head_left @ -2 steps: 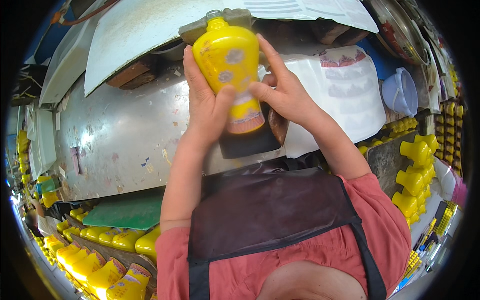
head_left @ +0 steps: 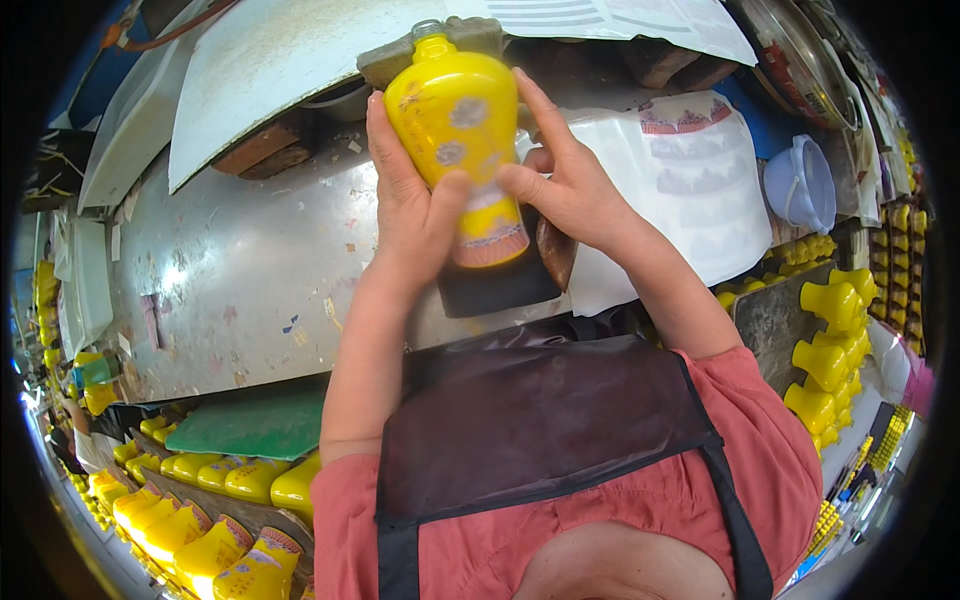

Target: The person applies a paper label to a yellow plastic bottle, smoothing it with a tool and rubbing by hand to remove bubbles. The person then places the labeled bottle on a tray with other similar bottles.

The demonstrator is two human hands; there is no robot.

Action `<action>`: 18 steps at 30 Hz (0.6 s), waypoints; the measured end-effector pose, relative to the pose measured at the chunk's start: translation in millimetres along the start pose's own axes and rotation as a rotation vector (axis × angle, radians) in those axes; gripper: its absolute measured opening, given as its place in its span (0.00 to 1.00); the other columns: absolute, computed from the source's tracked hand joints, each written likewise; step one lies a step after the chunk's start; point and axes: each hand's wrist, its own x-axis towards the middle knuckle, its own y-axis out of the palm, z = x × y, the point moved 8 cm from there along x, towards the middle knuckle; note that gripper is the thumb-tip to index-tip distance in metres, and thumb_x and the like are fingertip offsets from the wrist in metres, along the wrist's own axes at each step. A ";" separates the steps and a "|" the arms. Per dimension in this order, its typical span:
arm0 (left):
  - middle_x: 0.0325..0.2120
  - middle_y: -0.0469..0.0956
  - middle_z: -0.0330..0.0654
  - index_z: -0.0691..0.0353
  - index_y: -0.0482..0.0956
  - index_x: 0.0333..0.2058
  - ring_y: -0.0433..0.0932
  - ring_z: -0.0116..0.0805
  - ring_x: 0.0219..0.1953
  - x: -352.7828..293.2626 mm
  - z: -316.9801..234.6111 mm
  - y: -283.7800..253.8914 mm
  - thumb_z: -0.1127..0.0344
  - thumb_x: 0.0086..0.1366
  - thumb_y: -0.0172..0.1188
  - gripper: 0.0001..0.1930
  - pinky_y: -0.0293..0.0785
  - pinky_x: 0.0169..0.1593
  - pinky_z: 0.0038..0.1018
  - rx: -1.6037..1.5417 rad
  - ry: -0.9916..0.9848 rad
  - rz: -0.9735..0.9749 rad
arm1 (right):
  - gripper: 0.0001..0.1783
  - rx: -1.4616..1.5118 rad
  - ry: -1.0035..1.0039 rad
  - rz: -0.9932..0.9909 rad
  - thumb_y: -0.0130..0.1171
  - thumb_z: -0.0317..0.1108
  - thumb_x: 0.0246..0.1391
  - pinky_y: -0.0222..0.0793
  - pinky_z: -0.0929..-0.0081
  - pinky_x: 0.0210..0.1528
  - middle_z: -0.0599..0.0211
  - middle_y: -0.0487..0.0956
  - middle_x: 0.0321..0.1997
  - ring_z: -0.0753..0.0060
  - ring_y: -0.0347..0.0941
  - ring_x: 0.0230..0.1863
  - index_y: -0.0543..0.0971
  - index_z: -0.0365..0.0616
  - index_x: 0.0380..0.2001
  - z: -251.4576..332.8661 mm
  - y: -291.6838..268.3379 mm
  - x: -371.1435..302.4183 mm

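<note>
Each hand (head_left: pixel 420 205) cups a glossy, broad-shouldered yellow bottle (head_left: pixel 455 105).

No txt legible. White paper (head_left: pixel 640 20) beyond the R hand (head_left: pixel 572 190), nr top edge of view, has grey-blue lines running approx. side to side, poss. print, but too small/blurred to make out. Round metal vessel (head_left: pixel 795 65), up & to the right of same hand, has red label-like marks on its side, also illegible.
</note>
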 end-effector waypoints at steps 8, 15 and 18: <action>0.72 0.46 0.60 0.62 0.32 0.75 0.54 0.55 0.73 -0.2 2.9 -0.3 0.55 0.65 0.62 0.53 0.53 0.74 0.42 -0.020 -0.009 0.007 | 0.53 -0.024 -0.037 -0.014 0.67 0.40 0.57 0.75 0.67 0.40 0.54 0.82 0.32 0.63 0.80 0.31 0.46 0.50 0.78 -2.0 1.0 1.0; 0.72 0.47 0.60 0.63 0.32 0.75 0.56 0.55 0.72 0.2 2.9 -0.1 0.51 0.66 0.62 0.54 0.55 0.73 0.42 -0.015 0.017 0.007 | 0.54 -0.023 -0.037 -0.015 0.67 0.40 0.57 0.75 0.67 0.38 0.55 0.81 0.30 0.64 0.79 0.30 0.46 0.50 0.78 -4.3 0.2 1.3; 0.71 0.48 0.60 0.62 0.33 0.75 0.57 0.55 0.71 0.4 2.4 0.1 0.51 0.66 0.62 0.54 0.56 0.72 0.42 -0.024 0.015 0.001 | 0.54 -0.008 -0.030 -0.013 0.67 0.39 0.56 0.75 0.67 0.38 0.54 0.82 0.33 0.65 0.79 0.30 0.46 0.50 0.78 -2.1 1.0 0.7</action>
